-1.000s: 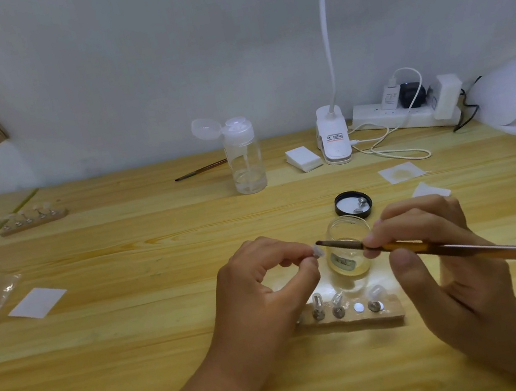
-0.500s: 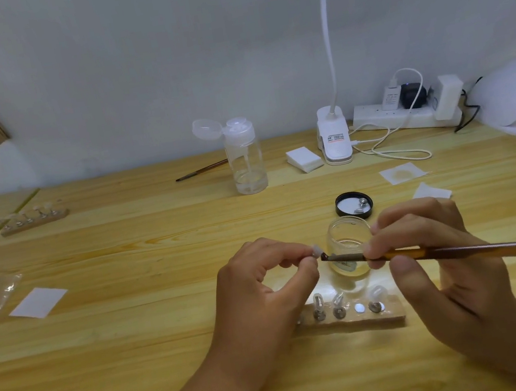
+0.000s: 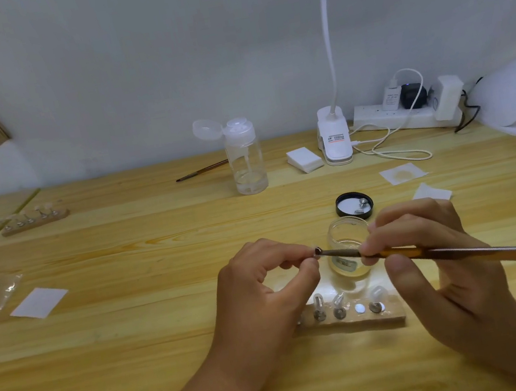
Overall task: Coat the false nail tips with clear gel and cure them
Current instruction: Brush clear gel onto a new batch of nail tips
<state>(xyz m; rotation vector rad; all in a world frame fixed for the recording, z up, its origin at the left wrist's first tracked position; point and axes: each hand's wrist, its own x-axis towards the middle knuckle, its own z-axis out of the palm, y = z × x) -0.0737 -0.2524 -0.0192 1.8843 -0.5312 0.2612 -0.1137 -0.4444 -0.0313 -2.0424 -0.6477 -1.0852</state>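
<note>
On our wooden table [image 3: 139, 351], our left hand [image 3: 260, 297] pinches what seems a nail tip [image 3: 314, 251] between thumb and forefinger, beside the open gel jar [image 3: 346, 231]. Our right hand [image 3: 440, 270] grips the brush [image 3: 464, 252], its bristles touching that tip. Other tips [image 3: 338, 301] stand on the wooden block [image 3: 357, 325].

table [image 3: 142, 368] glossy wood | jar [image 3: 346, 231] clr glass | brush [image 3: 481, 252] glossy wood

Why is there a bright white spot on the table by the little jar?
Head view: the bright spot lies just in front of the glass jar, probably light gathered through the glass; same view, the table has a bowed far edge, from the wide-angle lens.
</note>
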